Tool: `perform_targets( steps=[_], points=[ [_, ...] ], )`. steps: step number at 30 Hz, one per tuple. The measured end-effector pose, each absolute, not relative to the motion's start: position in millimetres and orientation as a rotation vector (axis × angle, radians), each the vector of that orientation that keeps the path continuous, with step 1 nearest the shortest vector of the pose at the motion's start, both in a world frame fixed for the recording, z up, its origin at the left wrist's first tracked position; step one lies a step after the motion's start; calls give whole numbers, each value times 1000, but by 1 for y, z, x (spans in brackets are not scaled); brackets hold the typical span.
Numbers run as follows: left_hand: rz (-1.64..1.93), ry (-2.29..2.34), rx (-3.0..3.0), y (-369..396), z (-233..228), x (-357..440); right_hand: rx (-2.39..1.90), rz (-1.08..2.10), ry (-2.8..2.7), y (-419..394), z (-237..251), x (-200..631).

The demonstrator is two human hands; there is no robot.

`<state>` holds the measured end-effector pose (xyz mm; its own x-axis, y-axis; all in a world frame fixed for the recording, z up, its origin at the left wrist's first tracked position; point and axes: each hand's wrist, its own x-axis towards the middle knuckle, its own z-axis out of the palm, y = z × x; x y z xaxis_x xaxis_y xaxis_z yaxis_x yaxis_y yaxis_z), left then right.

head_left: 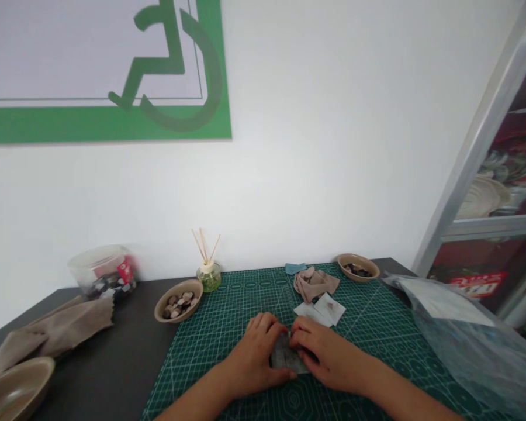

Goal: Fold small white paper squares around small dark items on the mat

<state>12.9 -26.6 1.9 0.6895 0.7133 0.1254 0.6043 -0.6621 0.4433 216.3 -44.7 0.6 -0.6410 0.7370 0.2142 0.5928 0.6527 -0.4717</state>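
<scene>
A small, flat grey sheet point(284, 355), perhaps a wipe or a packet, lies on the green cutting mat point(241, 304) between my hands. My left hand point(259, 356) spans its left side, the fingers at the far edge and the thumb along the near edge. From the right, my right hand point(324, 354) has its fingers curled in and pressed on the sheet. The fingertips of both hands almost meet at the far edge. My fingers cover part of the sheet, and its print or surface is too blurred to make out.
Beyond my hands lie white square packets point(322, 310), a crumpled beige cloth point(314, 283) and a blue piece point(295, 268). Bowls point(158, 313) point(377, 272) hold small pieces. A reed diffuser point(209, 277), plastic tub point(99, 266), brown cloth point(65, 324), another bowl point(44, 368) and plastic bag point(469, 339) surround the mat.
</scene>
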Motion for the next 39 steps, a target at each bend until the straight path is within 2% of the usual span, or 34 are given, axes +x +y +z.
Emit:
perform_targets(
  steps=[39],
  points=[
    [462, 915, 2539, -24, -3, 5, -1155, 352, -2561, -50, 9, 216]
  ],
)
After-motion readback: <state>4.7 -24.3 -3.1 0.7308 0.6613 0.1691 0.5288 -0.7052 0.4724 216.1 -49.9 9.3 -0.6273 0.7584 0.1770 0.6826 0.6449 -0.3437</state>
